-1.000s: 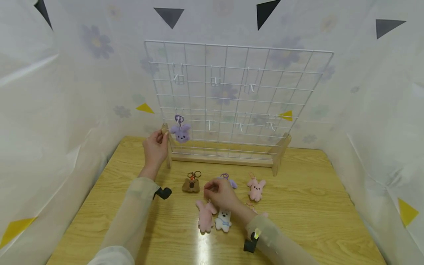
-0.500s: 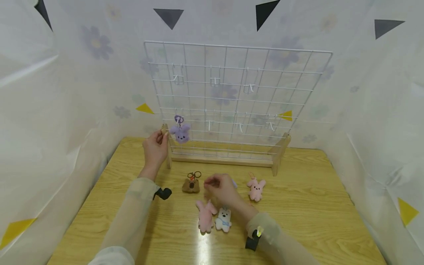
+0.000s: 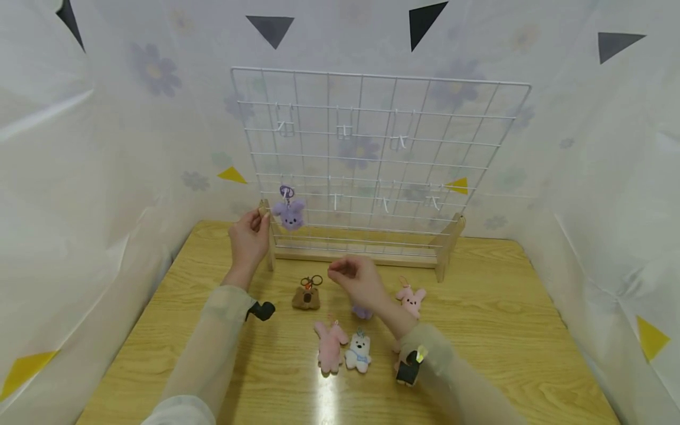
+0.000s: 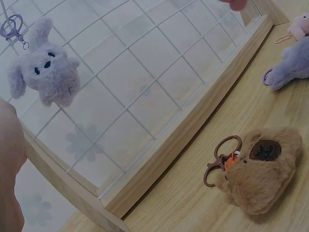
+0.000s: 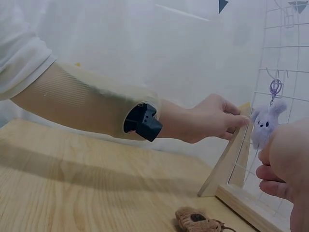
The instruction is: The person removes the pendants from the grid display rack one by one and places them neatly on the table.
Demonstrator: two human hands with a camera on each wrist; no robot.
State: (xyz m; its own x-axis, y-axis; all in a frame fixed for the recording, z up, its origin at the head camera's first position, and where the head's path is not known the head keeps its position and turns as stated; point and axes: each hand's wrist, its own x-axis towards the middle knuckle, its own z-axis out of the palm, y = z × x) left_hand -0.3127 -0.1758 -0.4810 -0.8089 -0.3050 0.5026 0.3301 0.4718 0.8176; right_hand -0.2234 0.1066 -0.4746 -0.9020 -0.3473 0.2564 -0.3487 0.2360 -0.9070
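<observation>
My left hand (image 3: pixel 249 239) pinches the wooden upright (image 3: pixel 271 257) at the left end of a white wire grid rack (image 3: pixel 381 77). Close beside it a purple plush keychain (image 3: pixel 289 216) hangs by its ring from a lower hook. Loosely curled, my right hand (image 3: pixel 362 283) hovers over the table before the rack, with nothing seen in its fingers. It partly covers a second purple plush keychain (image 4: pixel 293 62) lying below. Left of that lies a brown plush keychain (image 4: pixel 263 176) with a dark ring and clasp.
A pink plush keychain (image 3: pixel 330 348) and a white one with a blue bow (image 3: pixel 358 354) lie nearer me. Another pink plush (image 3: pixel 411 301) lies to the right; one more is mostly hidden under my right forearm. Several white hooks (image 3: pixel 344 130) hang bare on the grid.
My right hand has moved away from me toward the rack, uncovering the white plush's top and the lower part of the purple plush. The left hand stays at the upright.
</observation>
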